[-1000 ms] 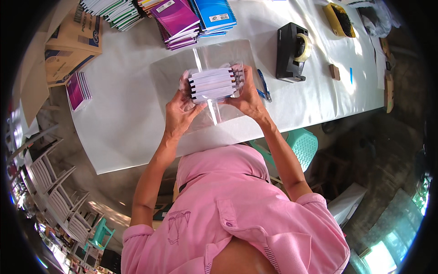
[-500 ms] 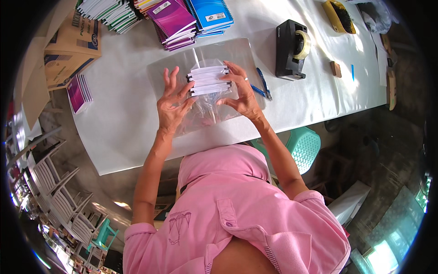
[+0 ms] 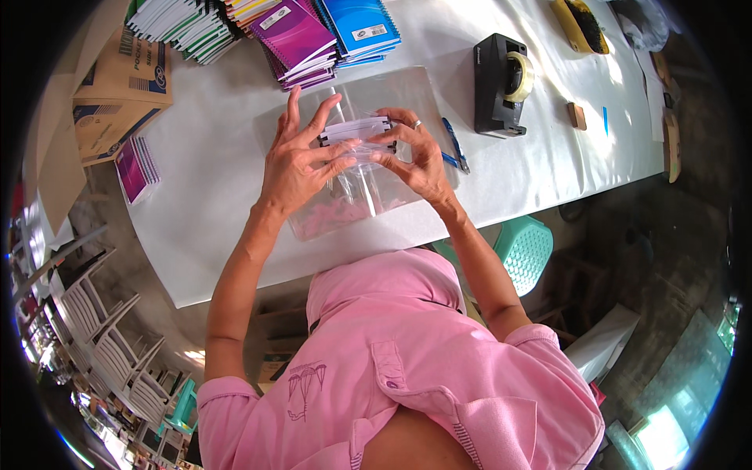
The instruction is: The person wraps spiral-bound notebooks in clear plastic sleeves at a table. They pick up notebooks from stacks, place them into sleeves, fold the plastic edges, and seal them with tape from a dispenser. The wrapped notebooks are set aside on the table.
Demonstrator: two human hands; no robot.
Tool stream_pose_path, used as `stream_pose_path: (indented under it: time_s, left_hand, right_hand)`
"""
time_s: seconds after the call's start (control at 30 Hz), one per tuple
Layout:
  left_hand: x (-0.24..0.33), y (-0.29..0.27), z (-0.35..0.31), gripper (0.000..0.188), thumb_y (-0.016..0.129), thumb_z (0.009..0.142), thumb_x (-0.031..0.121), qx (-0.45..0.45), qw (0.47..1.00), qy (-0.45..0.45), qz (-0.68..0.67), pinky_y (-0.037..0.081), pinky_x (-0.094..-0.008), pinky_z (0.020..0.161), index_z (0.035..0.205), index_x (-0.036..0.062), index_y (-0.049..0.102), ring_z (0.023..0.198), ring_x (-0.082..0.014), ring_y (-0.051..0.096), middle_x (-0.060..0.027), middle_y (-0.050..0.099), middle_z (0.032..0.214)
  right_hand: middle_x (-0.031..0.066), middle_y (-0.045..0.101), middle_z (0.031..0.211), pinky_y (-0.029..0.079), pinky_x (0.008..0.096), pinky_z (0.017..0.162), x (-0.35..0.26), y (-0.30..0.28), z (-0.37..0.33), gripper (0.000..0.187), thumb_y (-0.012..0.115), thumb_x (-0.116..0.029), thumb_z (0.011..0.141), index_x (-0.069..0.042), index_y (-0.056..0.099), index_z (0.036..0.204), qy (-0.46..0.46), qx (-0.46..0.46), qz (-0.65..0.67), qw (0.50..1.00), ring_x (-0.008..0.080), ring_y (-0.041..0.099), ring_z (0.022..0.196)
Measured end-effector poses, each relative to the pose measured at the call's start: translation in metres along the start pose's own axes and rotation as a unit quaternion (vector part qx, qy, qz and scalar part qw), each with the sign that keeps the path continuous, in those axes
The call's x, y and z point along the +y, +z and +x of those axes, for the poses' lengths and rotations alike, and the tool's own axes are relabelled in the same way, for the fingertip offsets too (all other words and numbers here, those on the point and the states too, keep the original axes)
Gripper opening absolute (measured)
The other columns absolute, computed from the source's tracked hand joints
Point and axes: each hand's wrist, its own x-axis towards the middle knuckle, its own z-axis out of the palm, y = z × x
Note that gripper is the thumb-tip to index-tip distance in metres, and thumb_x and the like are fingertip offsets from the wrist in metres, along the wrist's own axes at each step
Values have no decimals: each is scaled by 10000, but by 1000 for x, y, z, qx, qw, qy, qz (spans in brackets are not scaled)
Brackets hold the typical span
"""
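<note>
Flanking the paper bundle [image 3: 352,128] at mid-table, the left hand [image 3: 294,168], at its 8 o'clock, has thumb and forefinger close together at clear film [image 3: 365,159], other fingers spread; whether film is pinched cannot be told. The right hand [image 3: 423,168], at 4 o'clock, curves about the bundle's end; its pressure cannot be determined. Recommended: light, equal force from both ends, film taut, page edges square. Clearance: table [image 3: 204,141] towards 9 o'clock offers most room; notebook stacks [image 3: 301,39] limit 11 to 12; table edge lies near at 6; blue cutter [image 3: 454,145] at 3 and tape dispenser [image 3: 497,86] at 2 restrict rightward travel.
</note>
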Motion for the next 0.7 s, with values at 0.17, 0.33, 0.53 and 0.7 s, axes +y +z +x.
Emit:
stream_pose_path:
  time_s: [0.17, 0.33, 0.53, 0.7]
  left_hand:
    - [-16, 6, 10, 445, 825, 682, 213, 30, 996, 11, -78, 323, -474, 1106, 1114, 232, 716, 1407, -332, 288, 8, 509, 1405]
    - [-14, 9, 22, 447, 773, 759, 158, 25, 924, -168, -344, 251, -432, 1152, 1176, 42, 662, 1399, -257, 316, -100, 507, 1400]
    - [-53, -8, 40, 498, 730, 803, 172, -331, 838, -153, -406, 208, -448, 1160, 1254, 6, 598, 1396, -242, 320, -128, 446, 1447]
    - [-3, -39, 34, 593, 775, 722, 225, -260, 958, 84, 86, 232, -569, 1120, 1283, 134, 604, 1417, -322, 269, 23, 450, 1450]
  right_hand:
    - [130, 647, 1037, 471, 359, 881, -5, -10, 15, 256, 811, -162, 731, -60, 686, 931, 51, -13, 14, 999, 248, 620, 983]
    - [51, 635, 982, 463, 315, 863, -12, -17, 35, 150, 785, -75, 735, -57, 715, 867, 187, -32, 130, 973, 178, 598, 940]
    - [11, 595, 886, 471, 295, 829, -9, -17, 42, 152, 743, 4, 719, -86, 757, 840, 197, -102, 161, 962, 158, 574, 918]
    - [42, 615, 1033, 467, 310, 852, -18, -17, 36, 229, 703, 36, 714, -117, 771, 870, 50, -93, -9, 994, 180, 576, 946]
